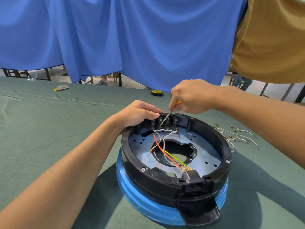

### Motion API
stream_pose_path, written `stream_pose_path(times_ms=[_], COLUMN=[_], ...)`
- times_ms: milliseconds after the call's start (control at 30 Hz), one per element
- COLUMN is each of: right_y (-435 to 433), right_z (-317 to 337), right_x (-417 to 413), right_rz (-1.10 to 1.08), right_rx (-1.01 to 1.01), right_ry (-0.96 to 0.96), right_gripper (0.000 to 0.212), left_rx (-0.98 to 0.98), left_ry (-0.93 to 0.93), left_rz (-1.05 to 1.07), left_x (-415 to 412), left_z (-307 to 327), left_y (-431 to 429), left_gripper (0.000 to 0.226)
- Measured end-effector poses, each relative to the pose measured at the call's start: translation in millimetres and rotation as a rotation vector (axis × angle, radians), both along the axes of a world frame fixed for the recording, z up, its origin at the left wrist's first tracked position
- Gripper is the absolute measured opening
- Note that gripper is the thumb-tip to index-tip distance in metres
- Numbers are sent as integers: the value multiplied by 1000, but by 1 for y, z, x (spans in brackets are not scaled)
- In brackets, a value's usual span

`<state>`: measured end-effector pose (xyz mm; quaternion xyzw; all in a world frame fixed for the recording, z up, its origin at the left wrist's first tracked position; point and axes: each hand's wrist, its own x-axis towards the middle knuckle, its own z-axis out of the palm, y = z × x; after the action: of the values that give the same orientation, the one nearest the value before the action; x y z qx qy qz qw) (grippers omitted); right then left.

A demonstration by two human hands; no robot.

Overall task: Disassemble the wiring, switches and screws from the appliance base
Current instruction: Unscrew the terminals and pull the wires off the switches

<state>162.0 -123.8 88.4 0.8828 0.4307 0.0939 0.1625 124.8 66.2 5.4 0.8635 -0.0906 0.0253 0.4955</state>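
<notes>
Prying at the switches: the right hand [193, 96] is closed round a yellow-handled screwdriver [166, 117]. It is held low on the handle, probably for fine control, with the shaft slanting down so the tip meets the second switch from the left.
Left hand [140, 114]: fingers are curled over the far rim just beside the switches, gripping it. This is likely to stop the ring turning or tipping while the tool levers.
Hands: close together at the far edge, but each is clamped on its own thing.
Appliance base [158, 179]: a black ring on a blue body, lying open side up on the green table [41, 121] in front of the person, so the terminals face up and can be reached.
Switches [163, 123]: four, upright in a row against the far inner wall, and none is out yet.
Jumper wires [165, 129]: short white links joining the switch terminals. I cannot count them for certain.
Long wires: one red wire [158, 144], one yellow-green wire [173, 157] and at least one white, all running to the single power socket [192, 178] at the near rim.
Freed wires [237, 134]: three or four white pieces with terminals, laid on the cloth to the right, clear of the work. They overlap, so the count is unsure.
Screws [143, 169]: two hex heads show plainly on the near rim, both still in.
Progress: some wiring is off—switches, socket leads and screws remain.
Tape roll [156, 92]: one, beyond the hands.
</notes>
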Motion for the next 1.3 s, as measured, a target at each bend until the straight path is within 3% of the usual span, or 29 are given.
stream_pose_path(times_ms=[100, 367, 500, 633, 800, 1067, 1300], right_y=[5, -11, -11, -10, -16, -10, -15], right_z=[3, -16, -21, -21, -15, -6, -12], right_x=[7, -26, -43, -32, -9, 2, -8], right_rz=[49, 86, 70, 19, -24, 72, 104], right_rx=[-14, -10, -69, 18, 141, 87, 121], right_ry=[62, -341, -427, -351, 21, 151, 23], right_gripper=[19, 20, 15, 17, 24, 23, 22], left_rx=[0, -32, -7, 11, -8, -17, -6], left_ry=[-12, 8, -13, -12, 5, 12, 8], left_rz=[1, -11, -4, -1, -4, -12, -8], left_x=[0, 2, 2, 2, 2, 1, 1], left_z=[0, -4, -3, -2, -2, -2, -2], left_y=[0, 3, 1, 1, 2, 1, 1], left_gripper=[28, 23, 22, 22, 23, 26, 25])
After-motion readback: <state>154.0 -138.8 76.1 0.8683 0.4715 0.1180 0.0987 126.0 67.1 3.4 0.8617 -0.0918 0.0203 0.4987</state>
